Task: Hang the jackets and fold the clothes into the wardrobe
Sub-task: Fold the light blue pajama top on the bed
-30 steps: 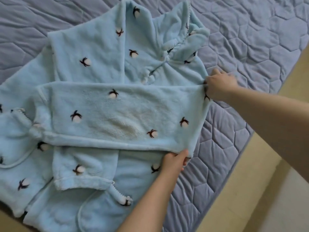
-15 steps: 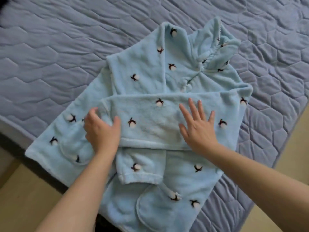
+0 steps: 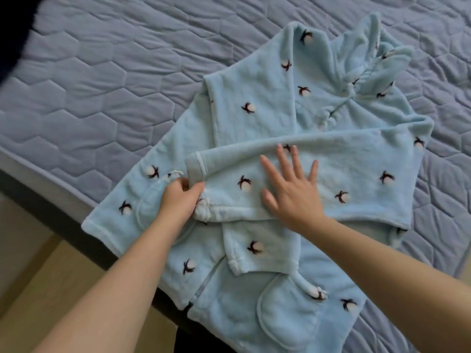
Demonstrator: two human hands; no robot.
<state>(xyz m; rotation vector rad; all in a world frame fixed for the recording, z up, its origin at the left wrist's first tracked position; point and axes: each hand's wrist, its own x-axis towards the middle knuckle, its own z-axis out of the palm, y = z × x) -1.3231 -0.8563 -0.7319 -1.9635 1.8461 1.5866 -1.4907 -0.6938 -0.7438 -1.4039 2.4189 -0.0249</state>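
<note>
"Pale blue fleece, dotted with cotton bolls: where does the hooded jacket (image 3: 254,98) lie?"

"Spread on the grey quilted mattress (image 3: 102,85), right of centre. Its long axis slants from the hem at the bottom edge up to the hood (image 3: 369,47) at the upper right."

"And the sleeve (image 3: 344,169)?"

"Folded across the body, lying nearly level, its cuff (image 3: 195,169) pointing to the frame's left. A second cuff (image 3: 237,266) points down, below it."

"The hands?"

"The left hand (image 3: 178,202) pinches the fleece just under the first cuff, thumb over the fabric. The right hand (image 3: 293,197) lies flat on the sleeve, fingers straight and spread, pressing it down. A pocket (image 3: 285,317) shows near the bottom, and pale floor (image 3: 38,289) at the lower left."
</note>
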